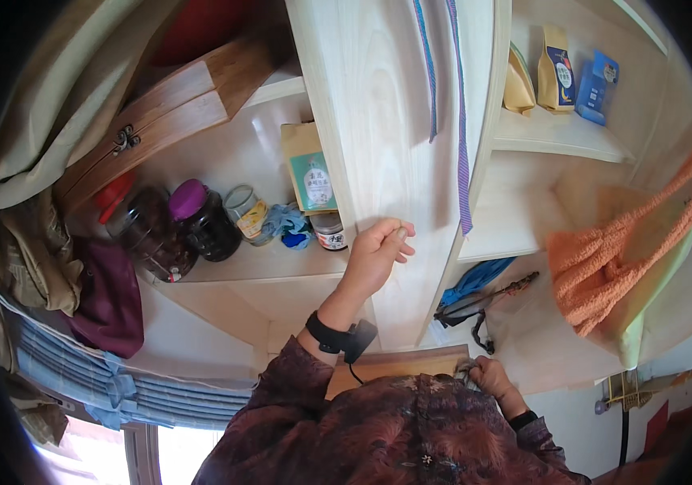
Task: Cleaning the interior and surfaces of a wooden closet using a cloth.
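My left hand [382, 247] is raised in front of the pale wooden upright panel [376, 121] of a shelf unit. Its fingers are curled with the thumb against them, and I see nothing in them. A black strap with a small device [346, 337] circles that wrist. Lower down, close to my body, my right hand [492, 377] grips a bunched greyish cloth [468, 371], mostly hidden by the fist and my patterned top. Two striped ribbons, one blue [428, 73] and one purple [461, 121], hang down the panel above my left hand.
Left shelf: a purple-lidded jar [205, 221], a dark-filled clear jar [155, 233], a glass jar [247, 213], a paper pouch [310, 170], a small labelled jar [329, 231]. A wooden box [158, 115] juts out above. An orange towel [588, 273] hangs right, near a blue folded umbrella [473, 282].
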Action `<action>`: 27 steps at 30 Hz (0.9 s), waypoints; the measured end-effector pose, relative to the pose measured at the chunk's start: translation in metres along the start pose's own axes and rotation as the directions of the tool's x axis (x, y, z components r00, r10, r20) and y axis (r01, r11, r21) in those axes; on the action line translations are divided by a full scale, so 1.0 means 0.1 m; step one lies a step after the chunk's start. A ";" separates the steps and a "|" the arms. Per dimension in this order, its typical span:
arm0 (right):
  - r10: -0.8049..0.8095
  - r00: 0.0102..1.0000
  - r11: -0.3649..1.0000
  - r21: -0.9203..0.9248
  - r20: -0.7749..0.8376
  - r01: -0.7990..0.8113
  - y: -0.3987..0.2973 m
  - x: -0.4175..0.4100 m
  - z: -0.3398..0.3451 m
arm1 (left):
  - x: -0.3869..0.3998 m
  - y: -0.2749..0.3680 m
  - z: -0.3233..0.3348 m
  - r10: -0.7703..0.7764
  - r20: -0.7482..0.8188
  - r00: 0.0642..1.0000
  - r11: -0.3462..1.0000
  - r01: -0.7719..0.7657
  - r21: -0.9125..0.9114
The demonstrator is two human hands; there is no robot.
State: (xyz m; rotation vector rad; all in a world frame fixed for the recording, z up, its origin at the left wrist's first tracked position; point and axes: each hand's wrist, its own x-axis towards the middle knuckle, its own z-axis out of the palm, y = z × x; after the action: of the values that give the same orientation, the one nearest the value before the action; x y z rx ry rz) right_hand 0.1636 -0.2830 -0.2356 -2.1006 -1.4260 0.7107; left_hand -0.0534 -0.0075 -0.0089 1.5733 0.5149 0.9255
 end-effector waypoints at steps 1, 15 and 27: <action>0.006 1.000 1.000 0.001 0.025 -0.006 0.00 -0.02 0.00 | 0.02 0.04 0.02 0.012 0.004 1.000 0.995 -0.013 0.097; -0.150 0.971 0.981 -0.090 0.187 0.169 -0.33 0.16 0.15 | 0.59 0.73 0.48 0.014 0.329 0.944 0.976 -0.084 0.199; 0.091 0.989 0.994 0.056 0.116 -0.098 0.08 -0.20 0.03 | 0.50 0.63 -0.05 0.343 0.058 0.937 0.765 -0.315 0.562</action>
State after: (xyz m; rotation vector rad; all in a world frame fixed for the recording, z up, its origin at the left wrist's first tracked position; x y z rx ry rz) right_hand 0.1610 -0.3042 -0.2402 -2.1211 -1.3519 0.9131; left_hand -0.0381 0.0194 0.0653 2.2428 0.5914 1.1447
